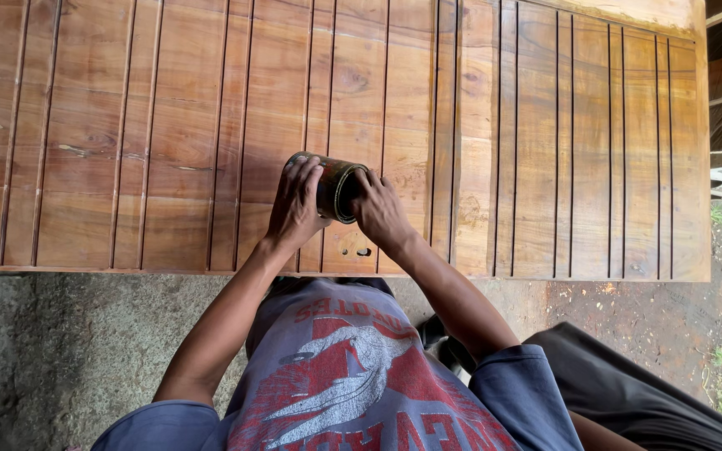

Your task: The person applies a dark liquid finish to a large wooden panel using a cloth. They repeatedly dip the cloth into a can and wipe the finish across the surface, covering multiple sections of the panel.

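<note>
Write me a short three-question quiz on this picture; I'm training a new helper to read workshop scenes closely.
1. True or false: the metal can lies on its side, held between both hands.
2. Which hand covers the can's rimmed end? A) the left hand B) the right hand C) neither
3. What does the can hang over: the grooved wooden panel or the concrete floor?

Key
1. True: it is tipped sideways, with a hand on each end.
2. B: the right hand's fingers sit at the rimmed end, while the left hand wraps the can's body.
3. The grooved wooden panel, near its front edge.
</note>
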